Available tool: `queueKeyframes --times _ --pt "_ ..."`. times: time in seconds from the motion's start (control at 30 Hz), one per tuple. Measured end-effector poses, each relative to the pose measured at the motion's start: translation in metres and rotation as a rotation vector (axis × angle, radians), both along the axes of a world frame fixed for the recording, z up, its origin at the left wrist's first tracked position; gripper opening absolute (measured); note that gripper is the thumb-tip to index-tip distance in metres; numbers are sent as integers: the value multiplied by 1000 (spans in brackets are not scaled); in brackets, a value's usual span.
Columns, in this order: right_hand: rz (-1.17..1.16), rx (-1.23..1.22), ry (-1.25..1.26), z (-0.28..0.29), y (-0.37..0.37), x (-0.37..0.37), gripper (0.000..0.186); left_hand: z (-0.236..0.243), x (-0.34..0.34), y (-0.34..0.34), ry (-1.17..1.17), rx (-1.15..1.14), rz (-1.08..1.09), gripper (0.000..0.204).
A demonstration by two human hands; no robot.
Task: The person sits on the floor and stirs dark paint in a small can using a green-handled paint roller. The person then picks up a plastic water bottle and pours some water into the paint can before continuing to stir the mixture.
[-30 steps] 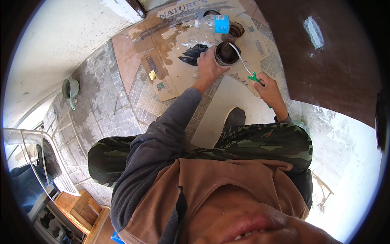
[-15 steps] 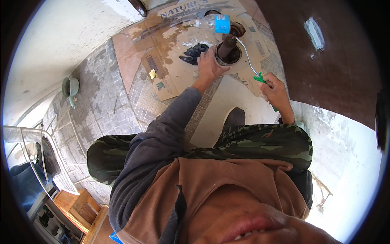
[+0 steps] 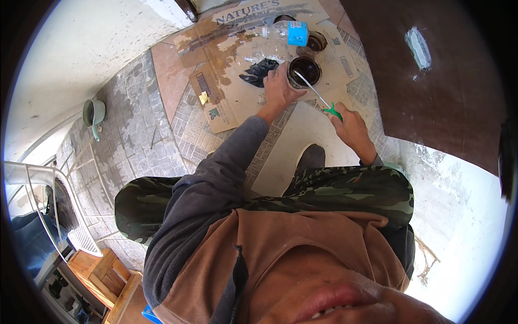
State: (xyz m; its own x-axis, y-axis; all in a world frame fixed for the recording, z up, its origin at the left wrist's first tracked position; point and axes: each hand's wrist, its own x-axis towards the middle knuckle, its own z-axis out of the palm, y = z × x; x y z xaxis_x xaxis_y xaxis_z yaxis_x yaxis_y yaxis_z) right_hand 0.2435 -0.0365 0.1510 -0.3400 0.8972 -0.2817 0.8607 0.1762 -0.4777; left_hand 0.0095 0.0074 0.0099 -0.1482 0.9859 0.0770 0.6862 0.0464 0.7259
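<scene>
Two hands busy here: the left hand has spread, half-curled fingers against the can, on its near left side; the right hand wraps closed fingers round the green-handled roller, rod slanting into the can's mouth. That can sits on cardboard, touching the left fingers, beyond the right.

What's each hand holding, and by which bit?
The right hand grips a tool with a metal rod by its green handle. The left hand holds the round container by its outer left side.
</scene>
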Motion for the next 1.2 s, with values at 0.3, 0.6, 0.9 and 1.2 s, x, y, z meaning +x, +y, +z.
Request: queueKeyframes --times 0.3,0.6,0.9,1.2 --pt "-77 -67 246 4 -6 14 21 -2 1 0 0 11 13 110" --pt "-148 6 411 14 4 21 17 1 1 1 -1 -19 4 108" --pt "-97 63 212 -29 22 14 19 -1 2 0 -1 22 9 109" --pt "-198 -127 384 -6 13 25 17 -4 2 2 -11 -3 17 109"
